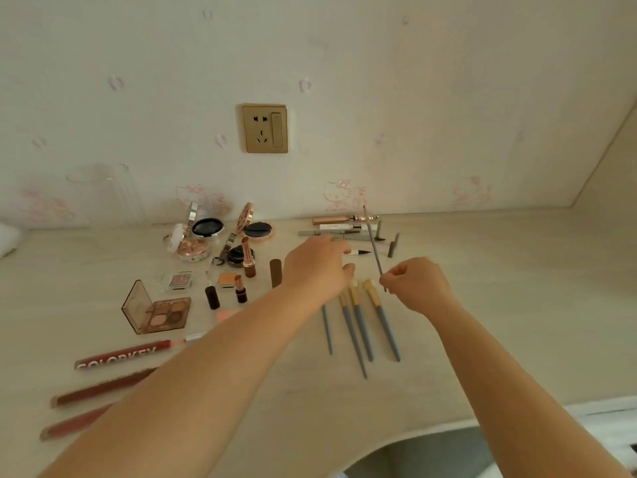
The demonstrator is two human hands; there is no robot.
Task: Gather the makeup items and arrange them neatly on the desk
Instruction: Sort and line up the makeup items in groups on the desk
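My right hand (418, 284) pinches a thin grey brush (374, 246) by its lower end, its handle slanting up and away above the desk. My left hand (319, 265) reaches over the desk with curled fingers, its fingertips near a small dark-tipped pen (360, 252); whether it holds anything is hidden. Several blue-handled brushes (362, 326) lie side by side just below both hands. Pens and tubes (339, 229) lie in a row near the wall. Open compacts (206, 227), lipsticks (247, 258), an eyeshadow palette (162, 313) and red lip-gloss tubes (124, 355) lie on the left.
The pale desk (482, 339) meets a wallpapered wall with a gold socket (264, 128). A clear acrylic holder (103, 194) stands at the back left. The desk's curved front edge (431, 429) runs at the lower right.
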